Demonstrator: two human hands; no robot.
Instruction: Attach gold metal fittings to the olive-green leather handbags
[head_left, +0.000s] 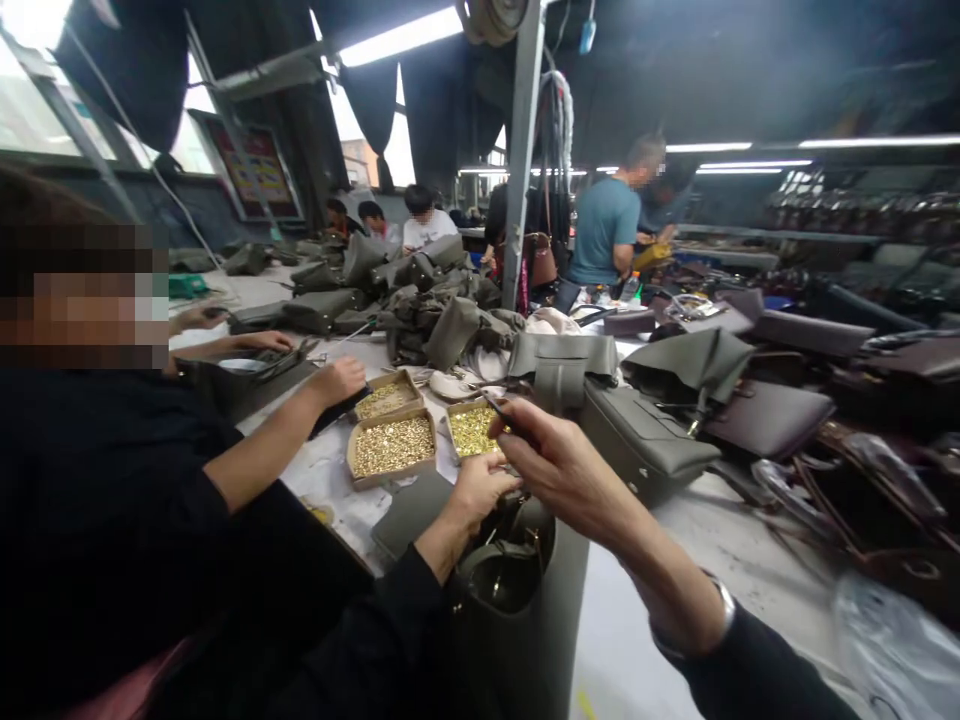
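Note:
A grey-green leather handbag (559,610) stands open in front of me. My left hand (474,492) is closed at its upper edge, though the exact part under the fingers is partly hidden. Just above and to the right, my right hand (551,462) wraps round a slim dark tool (491,402), whose thin end points up and left. Beyond both hands lies a shallow box of small gold-coloured metal pieces (472,428). To its left are two more such boxes, a nearer box (393,445) and a farther box (388,397). A grey-green flap (412,512) lies left of my left hand.
A co-worker's arm (285,430) reaches in from the left over the table. Grey-green bags (450,325) are heaped at the back, and another bag (645,430) lies close on the right. Dark brown bags (862,500) and clear plastic (892,650) fill the far right. A metal post (523,170) rises behind.

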